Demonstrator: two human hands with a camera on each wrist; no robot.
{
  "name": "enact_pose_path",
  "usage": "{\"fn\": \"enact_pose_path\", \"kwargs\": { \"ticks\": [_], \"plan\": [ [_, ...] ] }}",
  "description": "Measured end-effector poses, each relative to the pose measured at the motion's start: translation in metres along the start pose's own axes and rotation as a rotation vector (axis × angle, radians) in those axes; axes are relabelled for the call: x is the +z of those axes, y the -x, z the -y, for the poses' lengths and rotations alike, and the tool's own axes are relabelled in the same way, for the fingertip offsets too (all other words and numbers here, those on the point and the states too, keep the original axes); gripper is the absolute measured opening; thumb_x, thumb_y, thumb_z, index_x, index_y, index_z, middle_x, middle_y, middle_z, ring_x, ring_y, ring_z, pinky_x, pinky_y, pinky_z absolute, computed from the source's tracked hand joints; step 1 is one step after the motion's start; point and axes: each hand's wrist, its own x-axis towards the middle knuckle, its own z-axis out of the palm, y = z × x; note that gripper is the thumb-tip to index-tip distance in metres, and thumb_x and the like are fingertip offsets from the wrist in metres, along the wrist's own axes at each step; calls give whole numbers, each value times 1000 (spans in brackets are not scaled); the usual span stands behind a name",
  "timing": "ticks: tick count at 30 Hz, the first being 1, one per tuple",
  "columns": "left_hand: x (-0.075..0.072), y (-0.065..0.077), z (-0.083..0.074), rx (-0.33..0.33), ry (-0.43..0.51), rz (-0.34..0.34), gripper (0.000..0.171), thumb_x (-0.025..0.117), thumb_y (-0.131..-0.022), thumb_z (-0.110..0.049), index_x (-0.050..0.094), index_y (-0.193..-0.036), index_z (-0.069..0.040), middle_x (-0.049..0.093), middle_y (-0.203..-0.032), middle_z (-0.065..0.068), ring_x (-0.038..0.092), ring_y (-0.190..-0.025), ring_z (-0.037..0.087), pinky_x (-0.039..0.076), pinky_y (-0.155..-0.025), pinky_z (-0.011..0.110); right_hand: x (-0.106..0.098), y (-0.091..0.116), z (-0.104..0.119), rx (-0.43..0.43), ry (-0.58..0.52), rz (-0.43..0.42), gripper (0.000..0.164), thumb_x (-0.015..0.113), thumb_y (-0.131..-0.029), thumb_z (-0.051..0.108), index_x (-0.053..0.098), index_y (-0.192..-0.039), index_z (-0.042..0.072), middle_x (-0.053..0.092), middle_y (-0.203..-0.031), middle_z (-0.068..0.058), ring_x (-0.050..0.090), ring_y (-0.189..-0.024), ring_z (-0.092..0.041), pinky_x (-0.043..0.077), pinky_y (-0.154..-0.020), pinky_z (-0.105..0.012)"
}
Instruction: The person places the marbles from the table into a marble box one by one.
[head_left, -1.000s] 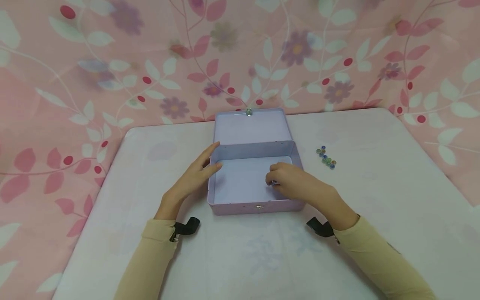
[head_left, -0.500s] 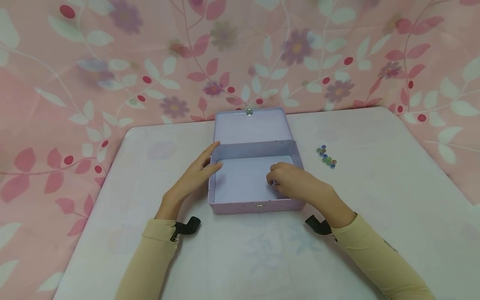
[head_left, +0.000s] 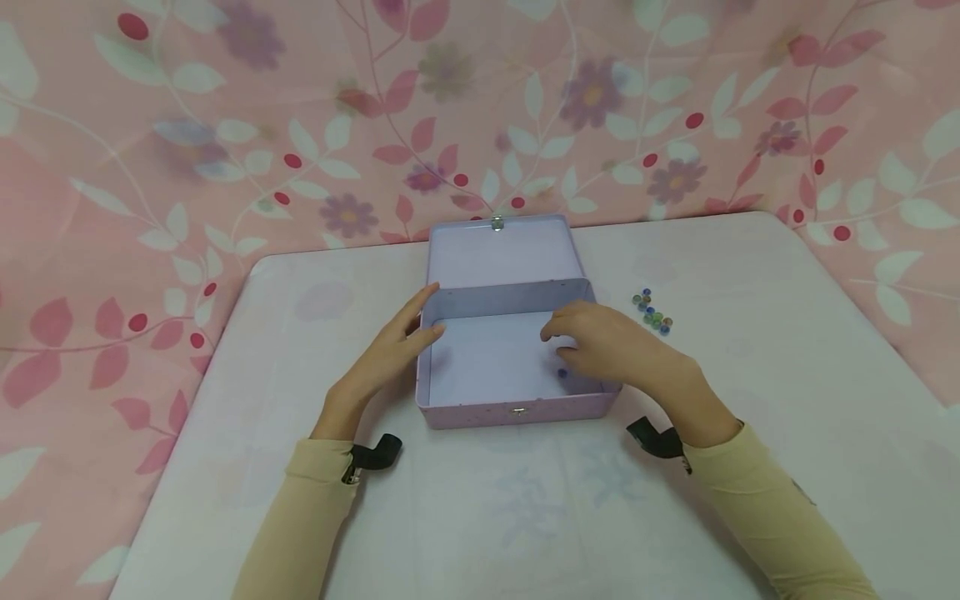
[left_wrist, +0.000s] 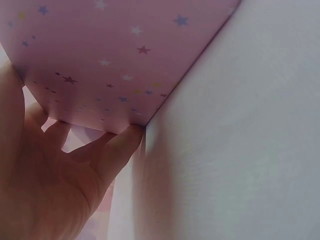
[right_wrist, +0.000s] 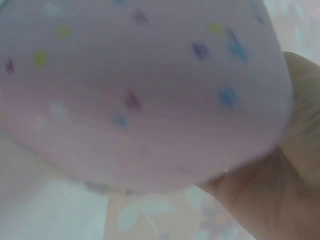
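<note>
A lilac tin box (head_left: pixel 517 412) stands with its lid (head_left: pixel 504 254) folded back. My left hand (head_left: pixel 378 357) rests against its left side, thumb at the rim and fingers reaching along the outer wall. In the left wrist view, straight fingertips (left_wrist: pixel 117 155) touch the star-printed side. My right hand (head_left: pixel 611 343) is over the right part of the box, thumb and fingers parted. A dark blue marble (head_left: pixel 562 373) shows inside the box, just below the right thumb. In the right wrist view, the box's front wall (right_wrist: pixel 150 100) covers most of that hand.
To the right of the box, a cluster of several glass marbles (head_left: pixel 652 315), blue, green and amber, lies on the white-covered table (head_left: pixel 480 517). A floral pink cloth (head_left: pixel 480 108) hangs behind the table. Black camera mounts (head_left: pixel 378 452) stick out from both wrists.
My right hand has risen slightly and moved right, its fingers parting from a pinch. The blue marble has left the fingertips and now shows below them. My left hand has stayed in place.
</note>
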Motion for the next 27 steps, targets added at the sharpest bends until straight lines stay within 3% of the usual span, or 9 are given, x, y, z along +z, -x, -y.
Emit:
{"fn": "enact_pose_path", "kwargs": {
  "ticks": [6,16,27],
  "plan": [
    [1,0,1,10,2,-4,68,54,-102,-32,19,-160,-28,8,-169,-1,12,-154,39,17,-124,57,-16,6,-14,56,-54,-58,28,71,-90,10,72,-117,13,68,-122,-6,58,-120,-29,50,-102,-50],
    [1,0,2,11,5,-6,68,54,-102,-31,19,-160,-27,8,-169,-1,12,-154,38,15,-125,54,-38,21,-43,125,-76,-205,32,69,-89,7,69,-121,11,68,-113,-7,60,-109,-27,51,-95,-48],
    [1,-1,3,10,5,-2,68,54,-102,-33,19,-160,-28,9,-168,-3,12,-155,32,14,-126,49,-40,29,-83,245,-69,-170,30,62,-91,5,66,-120,3,67,-109,-17,61,-104,-35,50,-90,-53]
  ]
}}
